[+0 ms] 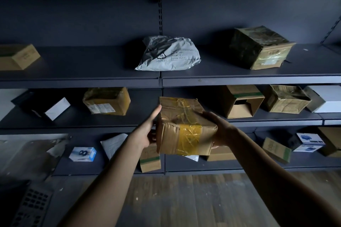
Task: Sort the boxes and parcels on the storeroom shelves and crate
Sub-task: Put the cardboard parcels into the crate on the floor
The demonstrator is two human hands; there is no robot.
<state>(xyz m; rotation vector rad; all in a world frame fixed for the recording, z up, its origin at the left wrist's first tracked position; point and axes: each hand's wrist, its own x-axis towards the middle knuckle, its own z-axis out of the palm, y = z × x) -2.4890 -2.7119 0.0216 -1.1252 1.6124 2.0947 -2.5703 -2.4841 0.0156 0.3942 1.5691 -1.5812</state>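
Observation:
I hold a worn brown cardboard box with yellow tape in the air in front of the dark metal shelves, at the level of the second shelf from the bottom. My left hand presses its left side, thumb up along the edge and fingers hidden behind the box. My right hand grips its right side from below and behind. On the shelf above lie a grey plastic mailer and a dark taped box.
The middle shelf carries a taped box, a black-and-white box, an open carton and more boxes to the right. The bottom shelf holds small boxes. A dark crate sits at the lower left on the wooden floor.

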